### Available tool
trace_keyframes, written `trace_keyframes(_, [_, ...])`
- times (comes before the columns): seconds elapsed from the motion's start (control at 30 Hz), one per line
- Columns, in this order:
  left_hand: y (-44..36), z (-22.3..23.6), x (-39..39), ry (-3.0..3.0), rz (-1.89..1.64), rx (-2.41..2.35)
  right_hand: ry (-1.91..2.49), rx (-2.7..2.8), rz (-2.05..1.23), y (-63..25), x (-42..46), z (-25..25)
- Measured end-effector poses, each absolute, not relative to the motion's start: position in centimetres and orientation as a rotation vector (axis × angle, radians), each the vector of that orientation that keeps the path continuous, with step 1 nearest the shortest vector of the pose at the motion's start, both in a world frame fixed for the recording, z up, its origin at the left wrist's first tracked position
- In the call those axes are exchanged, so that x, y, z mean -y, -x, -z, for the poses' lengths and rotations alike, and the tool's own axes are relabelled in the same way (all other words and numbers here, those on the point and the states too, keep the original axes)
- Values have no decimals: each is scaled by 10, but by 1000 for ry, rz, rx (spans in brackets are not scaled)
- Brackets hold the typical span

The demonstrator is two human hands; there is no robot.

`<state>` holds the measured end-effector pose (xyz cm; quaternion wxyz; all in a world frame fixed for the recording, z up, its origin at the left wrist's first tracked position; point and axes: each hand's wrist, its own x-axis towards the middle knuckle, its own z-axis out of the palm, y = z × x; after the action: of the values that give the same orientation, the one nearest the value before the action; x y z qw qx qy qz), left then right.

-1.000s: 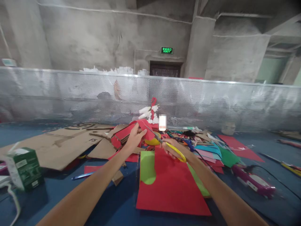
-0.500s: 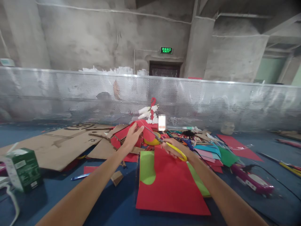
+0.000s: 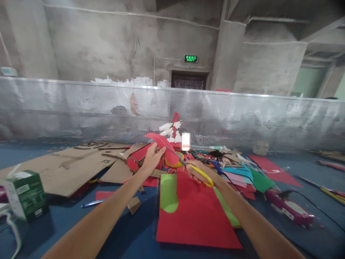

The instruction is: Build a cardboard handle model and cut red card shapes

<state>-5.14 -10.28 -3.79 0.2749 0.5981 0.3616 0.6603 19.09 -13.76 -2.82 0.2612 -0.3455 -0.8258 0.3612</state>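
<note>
My left hand (image 3: pixel 153 157) is closed on a curved piece of red paper (image 3: pixel 170 154), held up above the table. My right hand (image 3: pixel 198 170) grips yellow-handled scissors (image 3: pixel 202 174). Their blades point up and left and lie against the red paper; how far apart the blades are is hard to make out. Below my hands lies a large red sheet (image 3: pixel 198 219) with a cut-out edge, on top of a lime green sheet (image 3: pixel 169 194). A roll of yellow tape (image 3: pixel 174 160) sits behind the held paper.
Brown cardboard (image 3: pixel 72 165) spreads over the left side, near a green box (image 3: pixel 27 194). Coloured paper (image 3: pixel 238 173) and clutter lie to the right, with a purple power strip (image 3: pixel 289 208). A white flower decoration (image 3: pixel 174 135) stands before the perforated metal panel (image 3: pixel 231 118).
The red paper in my left hand has turned, and a pointed strip of it now sticks out up and left beyond my fingers. The scissors have hardly moved.
</note>
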Motion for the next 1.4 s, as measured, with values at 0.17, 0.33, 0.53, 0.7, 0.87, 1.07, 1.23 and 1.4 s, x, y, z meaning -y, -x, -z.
trace_keyframes(0.17, [49,37,104,-1597,-1785,-977,979,2209,-963,-189,138,29])
trace_keyframes(0.33, [49,37,104,-1597,-1774,-969,977,2216,-991,-192,126,38])
trace_keyframes(0.53, [50,38,103,-1606,-1756,-976,964,2194,-978,-190,119,45])
trace_keyframes(0.7, [47,40,102,-1593,-1756,-994,935,2185,-964,-187,124,45])
trace_keyframes(0.87, [45,41,103,-1573,-1757,-991,1019,2139,-966,-183,119,49])
trace_keyframes(1.07, [46,44,101,-1551,-1776,-1008,1051,2137,-982,-182,121,45])
trace_keyframes(1.23, [51,41,101,-1553,-1765,-1002,1019,2151,-987,-188,124,39])
trace_keyframes(1.4, [58,35,103,-1608,-1750,-970,896,2220,-1035,-200,122,36])
